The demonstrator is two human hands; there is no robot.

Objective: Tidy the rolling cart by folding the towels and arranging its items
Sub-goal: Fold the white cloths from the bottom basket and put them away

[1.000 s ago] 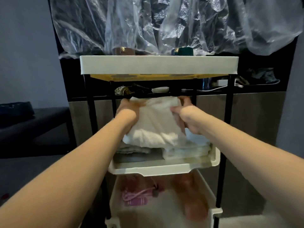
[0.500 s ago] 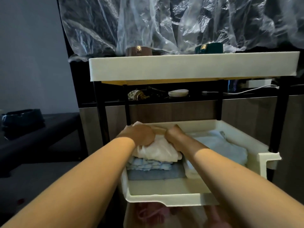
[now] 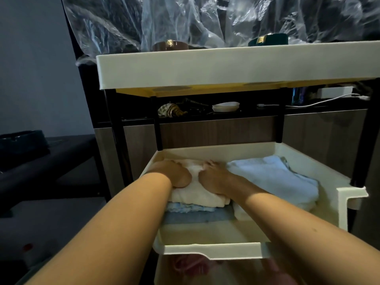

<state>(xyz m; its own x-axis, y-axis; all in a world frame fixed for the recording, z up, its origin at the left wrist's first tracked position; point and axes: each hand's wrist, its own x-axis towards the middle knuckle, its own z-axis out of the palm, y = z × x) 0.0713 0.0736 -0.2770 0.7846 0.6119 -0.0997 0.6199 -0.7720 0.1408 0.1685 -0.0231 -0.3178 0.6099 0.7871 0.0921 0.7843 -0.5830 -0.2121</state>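
Left hand (image 3: pixel 174 173) lies flat, fingers seemingly straight, pressing the cream towel (image 3: pixel 197 197) onto the 3-layer stack to seat it; right hand (image 3: pixel 213 177) likewise flat, steadying; white towels (image 3: pixel 273 179) fill the middle tray (image 3: pixel 209 248) rightward.
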